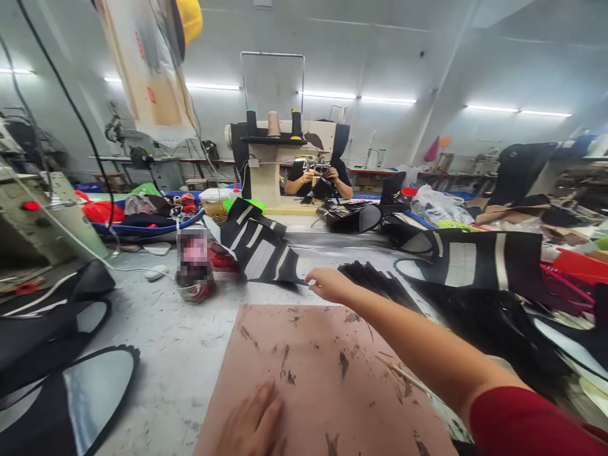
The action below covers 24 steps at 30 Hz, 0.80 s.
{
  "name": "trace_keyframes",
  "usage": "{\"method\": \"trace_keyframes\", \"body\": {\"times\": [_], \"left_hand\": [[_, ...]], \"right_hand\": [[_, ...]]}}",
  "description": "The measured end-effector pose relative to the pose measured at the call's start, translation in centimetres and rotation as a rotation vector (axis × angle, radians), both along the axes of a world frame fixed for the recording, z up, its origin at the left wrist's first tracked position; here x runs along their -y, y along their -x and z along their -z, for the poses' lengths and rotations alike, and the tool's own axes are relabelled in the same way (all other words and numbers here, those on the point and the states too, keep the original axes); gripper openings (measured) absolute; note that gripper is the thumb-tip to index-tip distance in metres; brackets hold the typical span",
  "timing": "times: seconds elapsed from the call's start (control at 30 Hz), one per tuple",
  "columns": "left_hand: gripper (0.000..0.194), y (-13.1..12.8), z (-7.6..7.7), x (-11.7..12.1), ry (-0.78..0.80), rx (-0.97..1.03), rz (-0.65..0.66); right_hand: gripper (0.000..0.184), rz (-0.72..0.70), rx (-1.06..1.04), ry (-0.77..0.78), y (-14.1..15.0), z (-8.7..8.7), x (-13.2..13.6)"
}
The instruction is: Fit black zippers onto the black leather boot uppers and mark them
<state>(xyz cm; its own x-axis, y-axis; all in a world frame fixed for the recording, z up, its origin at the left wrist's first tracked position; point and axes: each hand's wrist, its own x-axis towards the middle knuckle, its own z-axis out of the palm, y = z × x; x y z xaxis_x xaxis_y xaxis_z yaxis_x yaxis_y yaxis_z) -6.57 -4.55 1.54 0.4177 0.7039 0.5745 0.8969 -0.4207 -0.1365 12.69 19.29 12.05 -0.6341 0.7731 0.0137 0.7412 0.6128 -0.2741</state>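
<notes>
My right hand (327, 285) reaches across to the far side of a brown board (308, 354). Its fingertips pinch the near corner of a black piece with pale strips (263, 250), which lies among similar pieces; the exact contact is small in view. My left hand (254, 421) lies on the near part of the board, fingers stretched out and holding nothing. Dark smears and scraps mark the board's surface. Beyond my right forearm is a stack of narrow black strips (375, 282), partly hidden by the arm. A thin pale stick (403, 373) rests at the board's right side.
Black pieces with grey-white panels (95, 392) lie at left, and more black pieces (475, 256) are heaped at right. A partly blurred jar (194, 269) stands left of the board. Across the table, another person's hands (311, 176) work at a sewing machine (266, 164).
</notes>
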Motion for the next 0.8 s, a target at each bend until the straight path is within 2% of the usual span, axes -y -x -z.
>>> {"method": "trace_keyframes", "body": {"times": [0.07, 0.2, 0.33, 0.4, 0.47, 0.57, 0.67, 0.73, 0.8], "left_hand": [[0.030, -0.4, -0.5, 0.2, -0.008, 0.035, -0.038], [0.027, -0.7, -1.0, 0.5, 0.086, 0.080, -0.035], [0.026, -0.7, -1.8, 0.6, 0.166, 0.096, -0.047], [0.025, -0.7, -2.0, 0.4, 0.177, 0.121, -0.051], [0.026, -0.6, -1.8, 0.2, 0.175, 0.150, -0.038], [0.027, -0.5, -1.2, -0.3, 0.182, 0.185, -0.037], [0.028, -0.4, -0.7, -0.6, 0.187, 0.193, -0.050], [0.029, -0.3, -0.5, -0.7, 0.185, 0.193, -0.051], [0.029, -0.2, -0.5, -0.8, 0.177, 0.199, -0.051]], "right_hand": [[0.028, -0.069, 0.090, -0.059, 3.2, 0.6, 0.0], [0.029, -0.124, 0.250, -0.153, 8.1, 2.8, 0.3], [0.035, -0.109, 0.305, -0.187, 9.0, 3.7, 1.3], [0.035, -0.093, 0.296, -0.188, 7.6, 3.5, 1.6], [0.032, -0.037, 0.292, -0.176, 4.9, 3.0, 1.5], [0.025, 0.179, 0.342, -0.127, -1.1, 2.2, 0.4], [0.030, 0.434, 0.401, -0.080, -7.5, 1.9, -0.9], [0.030, 0.523, 0.405, -0.050, -10.4, 2.0, -1.3], [0.030, 0.549, 0.381, -0.036, -11.9, 2.3, -1.0]]}}
